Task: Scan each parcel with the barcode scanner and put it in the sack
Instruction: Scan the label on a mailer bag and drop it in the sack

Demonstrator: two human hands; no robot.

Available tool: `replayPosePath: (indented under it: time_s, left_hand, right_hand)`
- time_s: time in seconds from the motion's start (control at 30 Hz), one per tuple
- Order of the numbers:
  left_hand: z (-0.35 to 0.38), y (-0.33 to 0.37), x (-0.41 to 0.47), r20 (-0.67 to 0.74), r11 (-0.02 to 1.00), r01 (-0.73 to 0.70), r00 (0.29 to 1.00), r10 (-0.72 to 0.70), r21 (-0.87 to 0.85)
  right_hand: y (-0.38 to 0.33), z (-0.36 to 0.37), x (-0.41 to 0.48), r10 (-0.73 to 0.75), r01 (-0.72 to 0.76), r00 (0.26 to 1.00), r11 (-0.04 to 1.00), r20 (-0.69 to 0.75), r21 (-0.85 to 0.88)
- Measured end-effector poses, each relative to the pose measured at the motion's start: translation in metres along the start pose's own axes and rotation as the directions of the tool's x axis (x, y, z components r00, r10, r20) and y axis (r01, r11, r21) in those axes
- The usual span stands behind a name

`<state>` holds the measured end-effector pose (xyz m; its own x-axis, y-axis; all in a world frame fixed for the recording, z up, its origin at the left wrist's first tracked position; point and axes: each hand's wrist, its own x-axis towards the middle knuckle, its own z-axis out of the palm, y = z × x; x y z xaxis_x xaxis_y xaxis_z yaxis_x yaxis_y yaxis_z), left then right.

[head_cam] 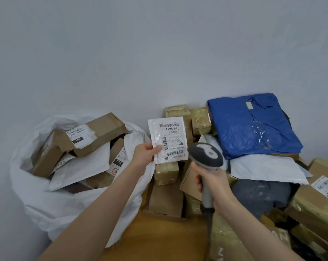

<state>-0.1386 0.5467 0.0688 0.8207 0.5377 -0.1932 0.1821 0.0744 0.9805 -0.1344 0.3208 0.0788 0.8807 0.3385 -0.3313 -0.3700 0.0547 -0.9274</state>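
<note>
My left hand (144, 155) pinches the lower left corner of a small white bubble-mailer parcel (168, 139), held upright with its barcode label facing me. My right hand (212, 182) grips the handle of a grey barcode scanner (205, 157), whose head sits just right of and below the parcel. The white sack (46, 194) stands open at the left, holding several brown cardboard boxes and a white mailer.
A heap of parcels fills the right side: a blue plastic bag (251, 125) on top, a white mailer (267, 169), a dark grey bag (261, 193), and several taped cardboard boxes (314, 202). A wooden floor strip (159, 238) shows between sack and heap. A plain wall stands behind.
</note>
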Motion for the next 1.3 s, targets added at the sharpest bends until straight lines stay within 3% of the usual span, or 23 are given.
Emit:
replayPosePath:
  time_s: [0.13, 1.3]
  left_hand:
    - [-0.002, -0.001, 0.004, -0.032, 1.0, -0.005, 0.999, 0.004, -0.019]
    - [-0.008, -0.002, 0.013, -0.109, 0.999, 0.039, 0.993, -0.038, 0.004]
  right_hand:
    - [0.017, 0.005, -0.024, 0.011, -0.002, 0.997, 0.994, 0.079, -0.112]
    - [0.007, 0.005, -0.039, 0.016, 0.024, 0.986, 0.97, 0.167, -0.24]
